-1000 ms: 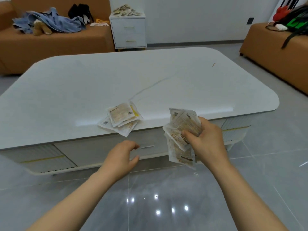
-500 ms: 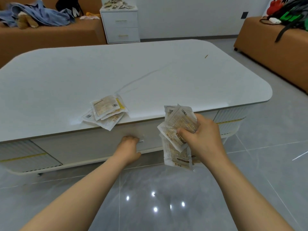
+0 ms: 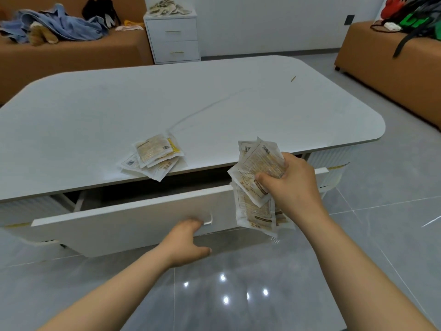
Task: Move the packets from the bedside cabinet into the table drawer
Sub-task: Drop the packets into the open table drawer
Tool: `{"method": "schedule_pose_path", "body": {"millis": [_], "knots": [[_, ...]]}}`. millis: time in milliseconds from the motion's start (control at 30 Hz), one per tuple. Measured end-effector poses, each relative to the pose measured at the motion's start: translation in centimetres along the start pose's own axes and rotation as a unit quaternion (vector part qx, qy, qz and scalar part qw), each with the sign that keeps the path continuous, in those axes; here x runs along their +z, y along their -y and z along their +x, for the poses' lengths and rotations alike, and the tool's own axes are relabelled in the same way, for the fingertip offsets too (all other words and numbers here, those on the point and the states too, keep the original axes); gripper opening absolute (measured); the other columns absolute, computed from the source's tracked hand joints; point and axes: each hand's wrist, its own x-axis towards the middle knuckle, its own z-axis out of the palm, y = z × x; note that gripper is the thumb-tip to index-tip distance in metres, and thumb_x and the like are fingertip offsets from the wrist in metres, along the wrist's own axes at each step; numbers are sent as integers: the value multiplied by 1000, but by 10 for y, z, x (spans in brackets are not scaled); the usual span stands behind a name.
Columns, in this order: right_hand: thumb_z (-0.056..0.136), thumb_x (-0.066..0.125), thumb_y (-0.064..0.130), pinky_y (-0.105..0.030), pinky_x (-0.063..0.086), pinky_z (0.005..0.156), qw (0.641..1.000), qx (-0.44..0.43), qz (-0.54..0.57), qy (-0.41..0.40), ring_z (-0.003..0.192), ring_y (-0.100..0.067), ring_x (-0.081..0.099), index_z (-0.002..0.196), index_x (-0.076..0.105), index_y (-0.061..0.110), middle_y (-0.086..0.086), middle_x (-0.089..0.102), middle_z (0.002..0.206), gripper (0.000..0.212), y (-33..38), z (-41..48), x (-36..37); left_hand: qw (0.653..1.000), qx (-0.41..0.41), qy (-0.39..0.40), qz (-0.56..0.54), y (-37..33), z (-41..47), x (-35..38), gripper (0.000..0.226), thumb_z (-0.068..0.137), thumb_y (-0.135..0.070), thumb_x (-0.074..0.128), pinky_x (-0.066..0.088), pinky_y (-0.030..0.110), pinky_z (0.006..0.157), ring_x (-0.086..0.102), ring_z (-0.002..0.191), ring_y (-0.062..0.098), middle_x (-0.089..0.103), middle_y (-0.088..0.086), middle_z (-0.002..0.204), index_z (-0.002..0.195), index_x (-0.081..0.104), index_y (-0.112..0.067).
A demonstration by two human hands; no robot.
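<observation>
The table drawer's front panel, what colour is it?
Plain white, no pattern: the drawer front shows best in the head view.

Stacked pale packets (image 3: 155, 156) lie above open drawer (image 3: 133, 225).

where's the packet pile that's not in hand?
Head view, left of centre: the packet pile lies on the tabletop at its near edge, just above the open drawer, left of the bundle in the right hand.

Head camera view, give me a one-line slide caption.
Left hand grips the handle of the part-open table drawer; right hand holds a bundle of packets.
</observation>
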Motion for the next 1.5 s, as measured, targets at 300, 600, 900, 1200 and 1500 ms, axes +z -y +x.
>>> {"method": "schedule_pose_path", "body": {"millis": [300,600,900,1200,1500], "knots": [[79,71,17,-16,46,62,1000,-16,20,3,85,-9,63,98,66,15,6,68,92,19,16,-3,-1,968,98,-226,48,9,-57,-62,28,78,-30,70,48,26,82,55,89,6,58,-12,96,105,62,-26],[79,73,17,-35,58,66,984,20,167,-53,81,-14,71,91,66,19,3,72,89,14,37,-2,23,973,23,-217,80,24,-52,-63,34,86,-49,57,40,26,79,55,99,14,59,-6,105,110,62,-25],[80,73,15,-17,51,64,973,63,196,-100,80,-2,65,85,60,26,10,67,88,18,28,8,48,981,17,-186,49,26,-49,-65,33,82,-58,55,44,28,71,53,81,10,57,-9,84,77,56,-25],[75,64,4,-45,58,74,997,78,-4,12,82,-27,67,91,65,-1,-12,70,87,17,4,5,61,991,29,-121,40,26,-57,-62,36,80,-57,58,37,23,58,53,71,7,58,-6,74,69,54,-23],[74,61,5,-42,58,71,971,121,-152,136,81,-25,65,90,64,6,-9,67,89,16,-23,-2,78,998,41,-5,44,22,-68,-58,42,75,-62,62,40,23,59,51,65,7,57,-7,68,68,53,-22]]}}
